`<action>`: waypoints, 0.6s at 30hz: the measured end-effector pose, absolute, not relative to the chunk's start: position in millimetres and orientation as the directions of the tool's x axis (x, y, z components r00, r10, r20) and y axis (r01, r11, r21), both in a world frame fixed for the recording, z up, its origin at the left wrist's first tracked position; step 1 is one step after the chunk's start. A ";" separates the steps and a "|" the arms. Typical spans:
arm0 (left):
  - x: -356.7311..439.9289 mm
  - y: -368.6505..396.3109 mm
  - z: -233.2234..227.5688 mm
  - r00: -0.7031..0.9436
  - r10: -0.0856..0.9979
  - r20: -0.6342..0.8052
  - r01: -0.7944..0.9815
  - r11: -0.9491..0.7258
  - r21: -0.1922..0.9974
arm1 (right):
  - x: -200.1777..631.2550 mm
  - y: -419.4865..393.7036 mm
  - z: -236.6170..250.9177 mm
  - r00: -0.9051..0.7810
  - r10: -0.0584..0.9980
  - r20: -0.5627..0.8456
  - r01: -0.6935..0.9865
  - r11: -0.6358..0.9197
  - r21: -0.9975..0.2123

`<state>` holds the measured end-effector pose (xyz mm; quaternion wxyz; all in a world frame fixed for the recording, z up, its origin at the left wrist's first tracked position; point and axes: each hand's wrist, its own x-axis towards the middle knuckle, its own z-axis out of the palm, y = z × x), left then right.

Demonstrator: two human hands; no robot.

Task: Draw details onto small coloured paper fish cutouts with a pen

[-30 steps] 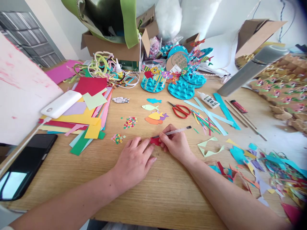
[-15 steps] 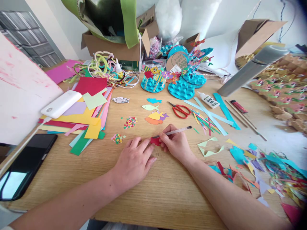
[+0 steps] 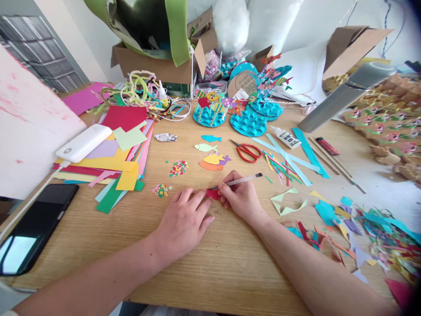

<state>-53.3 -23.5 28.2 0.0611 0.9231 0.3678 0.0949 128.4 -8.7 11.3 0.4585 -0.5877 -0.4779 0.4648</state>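
Observation:
My right hand (image 3: 241, 195) is closed around a slim pen (image 3: 241, 180) with a clear barrel, its tip down at a small red paper piece (image 3: 214, 194). Flat on the table, my left hand (image 3: 186, 217) has its fingers spread, and the fingertips press the left side of that red paper. Fingers of both hands hide part of its outline. Just beyond lie cut paper fish: an orange one (image 3: 210, 166), a yellow one (image 3: 213, 159), a pale green one (image 3: 205, 147) and a blue one (image 3: 211, 138). A patterned fish (image 3: 165, 137) is farther left.
Red-handled scissors (image 3: 248, 152), a glue bottle (image 3: 286, 137) and a grey flask (image 3: 345, 98) stand or lie to the right. Paper scraps (image 3: 358, 237) cover the right front. Coloured sheets (image 3: 125, 118), a power bank (image 3: 84, 141) and a phone (image 3: 37, 224) are left. Confetti piles (image 3: 179, 168) lie near my left hand.

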 end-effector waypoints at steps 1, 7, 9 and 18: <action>-53.5 -23.4 28.1 0.711 0.691 0.130 0.668 -0.722 0.182 | 128.3 -8.7 11.3 0.112 0.988 -0.110 0.137 -0.125 -0.983; -53.5 -23.3 28.1 0.712 0.691 0.125 0.668 -0.721 0.182 | 128.4 -8.3 10.2 0.117 0.987 -0.109 0.137 -0.125 -0.983; -53.3 -23.4 28.5 0.712 0.691 0.126 0.668 -0.721 0.184 | 128.3 -8.1 10.4 0.118 0.987 -0.113 0.138 -0.129 -0.982; -53.4 -23.1 28.8 0.712 0.692 0.122 0.667 -0.720 0.192 | 128.7 -9.1 10.3 0.118 0.987 -0.109 0.132 -0.124 -0.983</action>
